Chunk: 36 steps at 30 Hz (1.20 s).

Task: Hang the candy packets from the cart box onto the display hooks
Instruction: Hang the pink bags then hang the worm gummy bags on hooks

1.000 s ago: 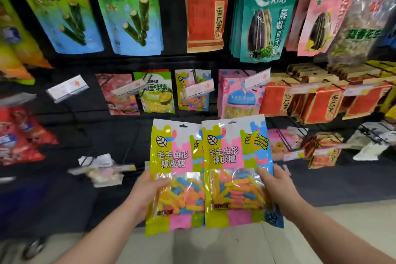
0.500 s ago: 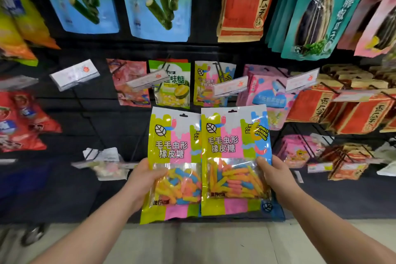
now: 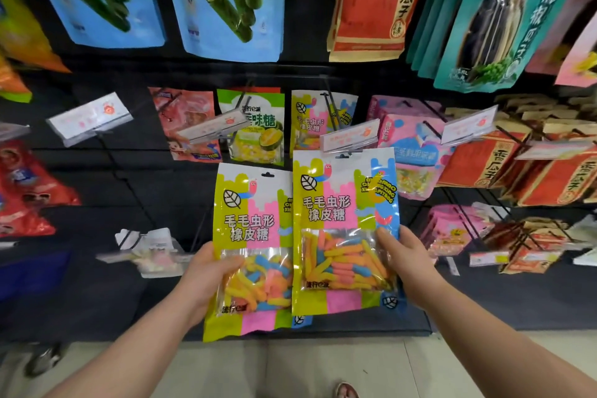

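Note:
I hold two gummy-worm candy packets with yellow, pink and blue fronts. My left hand (image 3: 206, 275) grips the left packet (image 3: 248, 229) by its lower left side. My right hand (image 3: 403, 263) grips the right packet (image 3: 339, 203) by its right edge; this one sits higher and overlaps the left one. Its top hang hole is just under the white price tag (image 3: 350, 136) at the tip of a display hook (image 3: 329, 107). One matching packet (image 3: 310, 119) hangs at the back of that hook. The cart box is out of view.
Neighbouring hooks carry a durian candy packet (image 3: 255, 129), a pink-red packet (image 3: 187, 123) and pink packets (image 3: 410, 152). Red seed bags (image 3: 504, 168) crowd the right side. Large bags (image 3: 232, 0) hang overhead. A hook (image 3: 151, 255) with pale sweets juts out at lower left. A cart wheel (image 3: 42, 362) shows at bottom left.
I have come closer to the display. The right packet has risen toward the price tag of the gummy-worm hook and now sits higher than the left packet.

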### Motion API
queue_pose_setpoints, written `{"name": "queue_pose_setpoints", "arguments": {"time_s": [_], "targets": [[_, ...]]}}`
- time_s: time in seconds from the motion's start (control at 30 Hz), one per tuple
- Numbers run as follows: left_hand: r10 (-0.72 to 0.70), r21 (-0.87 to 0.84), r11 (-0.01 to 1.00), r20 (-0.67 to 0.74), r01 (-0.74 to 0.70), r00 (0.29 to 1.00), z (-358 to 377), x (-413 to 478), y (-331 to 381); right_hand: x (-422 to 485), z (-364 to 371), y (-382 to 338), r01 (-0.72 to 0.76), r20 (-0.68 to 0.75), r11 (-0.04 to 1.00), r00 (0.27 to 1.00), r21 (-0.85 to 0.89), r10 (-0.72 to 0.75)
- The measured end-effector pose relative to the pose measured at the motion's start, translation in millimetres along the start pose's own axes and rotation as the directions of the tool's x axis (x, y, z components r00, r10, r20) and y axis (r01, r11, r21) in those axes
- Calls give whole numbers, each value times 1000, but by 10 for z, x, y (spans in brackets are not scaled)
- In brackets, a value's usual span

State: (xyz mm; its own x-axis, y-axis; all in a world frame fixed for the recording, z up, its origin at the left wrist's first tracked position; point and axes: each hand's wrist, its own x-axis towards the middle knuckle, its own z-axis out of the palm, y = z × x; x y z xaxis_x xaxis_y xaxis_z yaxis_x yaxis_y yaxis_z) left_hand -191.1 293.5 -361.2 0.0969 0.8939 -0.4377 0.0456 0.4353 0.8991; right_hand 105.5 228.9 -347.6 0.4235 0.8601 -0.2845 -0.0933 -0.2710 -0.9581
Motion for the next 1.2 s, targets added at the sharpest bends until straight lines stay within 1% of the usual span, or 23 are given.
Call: {"name": "queue_pose_setpoints", "arguments": {"time_s": [0.37, 0.6, 0.67, 0.73, 0.87, 1.03, 1.1, 1.2], "targets": [[1, 12, 1000, -7, -1, 1000, 50, 33, -3, 140, -11, -31, -43, 4, 999, 999, 22, 43], [13, 12, 1000, -41, -13, 999, -67, 73, -57, 342, 43, -76, 8, -15, 1000, 1000, -14, -8], [30, 6, 1000, -46, -30, 998, -85, 72, -62, 443, 75, -93, 7, -19, 1000, 1000, -11, -7], [46, 4, 999, -51, -46, 998, -99, 75, -82, 566, 110, -98, 8, -37, 999, 999, -45, -10], [47, -27, 998, -48, -49, 998, -145, 106, -135, 839, 184, -76, -3, -56, 998, 998, -56, 0], [39, -9, 999, -61, -40, 997, -147, 222, -204, 1205, 257, -6, -4, -86, 998, 996, -69, -2], [40, -18, 999, -45, -41, 998, -119, 274, -221, 1338, 283, 17, -7, -101, 997, 995, -75, 0], [62, -52, 997, -5, -62, 998, -45, 326, -228, 1516, 321, 57, 0, -88, 997, 996, -82, -8]]}}
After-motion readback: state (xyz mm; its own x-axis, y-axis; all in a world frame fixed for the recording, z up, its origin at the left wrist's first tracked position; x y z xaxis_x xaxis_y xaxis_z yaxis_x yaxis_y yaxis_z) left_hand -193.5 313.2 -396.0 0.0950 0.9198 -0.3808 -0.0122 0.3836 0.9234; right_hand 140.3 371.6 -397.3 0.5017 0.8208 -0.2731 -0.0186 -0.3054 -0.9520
